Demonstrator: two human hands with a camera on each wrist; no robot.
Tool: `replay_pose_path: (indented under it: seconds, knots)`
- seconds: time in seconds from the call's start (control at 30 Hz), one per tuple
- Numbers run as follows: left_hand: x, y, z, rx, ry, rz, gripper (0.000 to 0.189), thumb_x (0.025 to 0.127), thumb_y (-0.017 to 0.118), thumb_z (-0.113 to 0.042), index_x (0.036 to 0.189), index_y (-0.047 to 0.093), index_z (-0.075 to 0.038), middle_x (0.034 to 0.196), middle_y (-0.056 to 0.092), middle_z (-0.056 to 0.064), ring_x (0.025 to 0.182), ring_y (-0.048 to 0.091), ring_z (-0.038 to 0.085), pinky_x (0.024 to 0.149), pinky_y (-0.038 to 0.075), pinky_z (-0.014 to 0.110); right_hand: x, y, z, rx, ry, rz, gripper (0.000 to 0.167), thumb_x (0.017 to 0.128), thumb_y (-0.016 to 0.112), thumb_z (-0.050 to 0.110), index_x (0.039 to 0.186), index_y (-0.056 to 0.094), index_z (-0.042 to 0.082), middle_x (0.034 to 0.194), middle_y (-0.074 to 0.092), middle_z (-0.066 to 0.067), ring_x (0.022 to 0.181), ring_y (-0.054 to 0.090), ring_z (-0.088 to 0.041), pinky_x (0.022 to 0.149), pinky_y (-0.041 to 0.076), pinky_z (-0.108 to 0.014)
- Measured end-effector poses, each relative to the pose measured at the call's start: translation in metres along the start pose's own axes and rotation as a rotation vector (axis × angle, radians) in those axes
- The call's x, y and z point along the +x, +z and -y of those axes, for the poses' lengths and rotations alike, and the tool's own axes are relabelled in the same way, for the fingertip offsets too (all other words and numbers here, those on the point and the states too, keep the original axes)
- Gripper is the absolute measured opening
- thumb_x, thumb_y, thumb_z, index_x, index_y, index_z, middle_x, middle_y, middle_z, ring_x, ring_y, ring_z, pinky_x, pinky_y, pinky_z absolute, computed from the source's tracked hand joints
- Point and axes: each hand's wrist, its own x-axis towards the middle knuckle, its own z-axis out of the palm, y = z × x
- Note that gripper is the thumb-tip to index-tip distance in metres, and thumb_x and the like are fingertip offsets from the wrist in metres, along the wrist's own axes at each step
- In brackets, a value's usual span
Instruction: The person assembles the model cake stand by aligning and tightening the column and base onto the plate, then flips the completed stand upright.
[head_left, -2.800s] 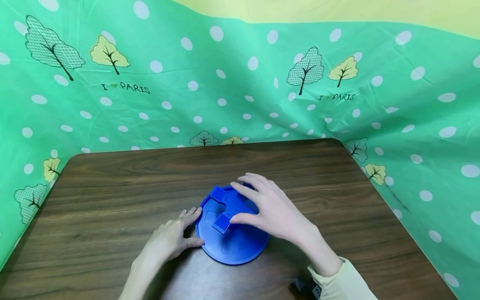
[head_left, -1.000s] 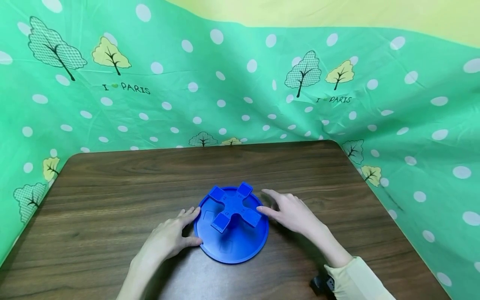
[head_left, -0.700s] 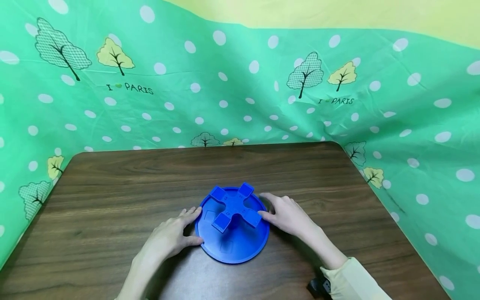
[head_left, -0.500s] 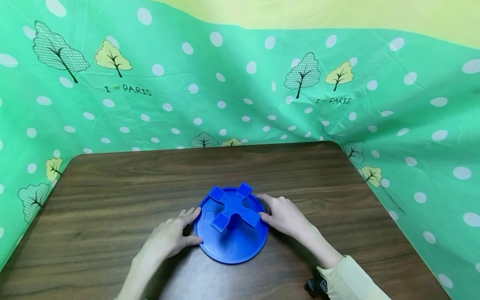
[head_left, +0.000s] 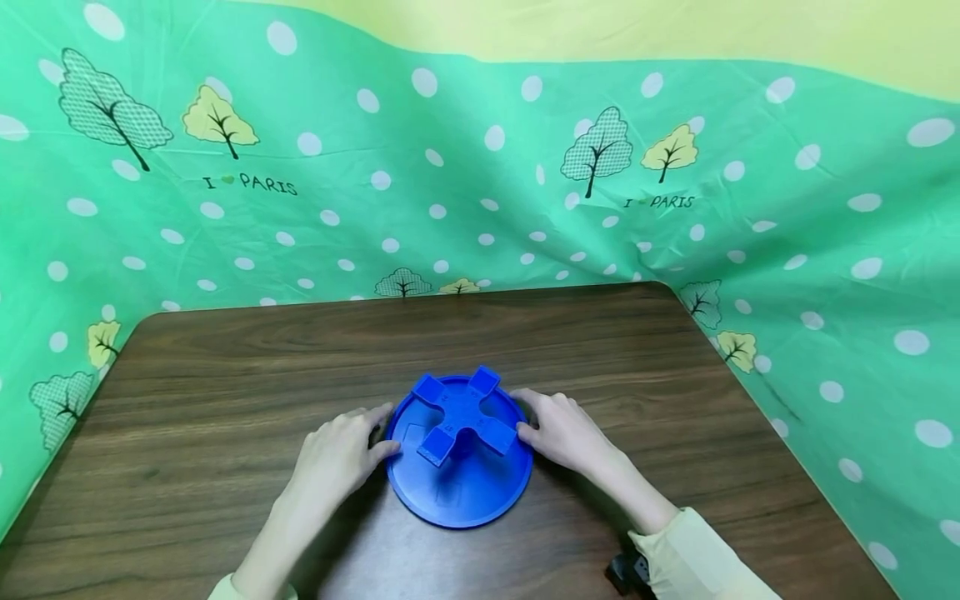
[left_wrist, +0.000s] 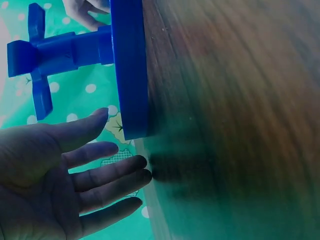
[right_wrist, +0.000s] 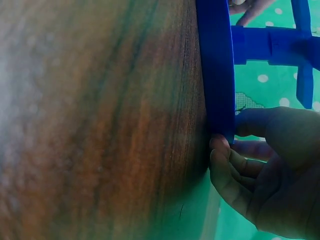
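Observation:
A blue round plastic base (head_left: 457,496) lies on the table with a short central post. On the post sits a blue four-armed cross piece (head_left: 462,412), whose arm ends are bent down. My left hand (head_left: 337,450) is at the base's left side; in the left wrist view its straight fingers (left_wrist: 110,192) stand just short of the rim. My right hand (head_left: 566,429) pinches the right rim: in the right wrist view the curled fingertips (right_wrist: 220,145) are at the outer edge and the thumb (right_wrist: 250,122) at the upper face.
The dark wood-grain table (head_left: 225,375) has rounded far corners. A green dotted cloth (head_left: 337,167) with trees hangs behind and beside it. A small black object (head_left: 626,573) shows at the right sleeve.
The right hand has come down from above the cross piece to the base's right rim and taken hold of it. The left hand has lifted slightly off the left rim and shifted away from me.

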Motion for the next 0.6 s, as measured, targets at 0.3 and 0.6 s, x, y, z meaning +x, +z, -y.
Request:
replay_pose_path:
  seconds: [0.3, 0.6]
  knots:
    - [0.005, 0.002, 0.002, -0.031, -0.079, 0.007, 0.035, 0.09, 0.078, -0.038, 0.109, 0.067, -0.011, 0.083, 0.074, 0.01, 0.066, 0.067, 0.028, 0.05, 0.049, 0.044, 0.002, 0.001, 0.0, 0.012, 0.035, 0.001, 0.045, 0.093, 0.069, 0.015, 0.138, 0.065, 0.013, 0.054, 0.048, 0.006, 0.045, 0.046, -0.008, 0.043, 0.031, -0.023]
    - [0.013, 0.005, 0.002, -0.017, -0.125, 0.162, 0.029, 0.093, 0.074, -0.041, 0.083, 0.064, -0.016, 0.069, 0.058, 0.001, 0.066, 0.057, 0.02, 0.054, 0.042, 0.039, 0.002, 0.001, 0.001, 0.014, 0.034, -0.014, 0.044, 0.092, 0.069, 0.014, 0.136, 0.066, 0.011, 0.055, 0.053, 0.006, 0.047, 0.049, -0.008, 0.044, 0.035, -0.024]
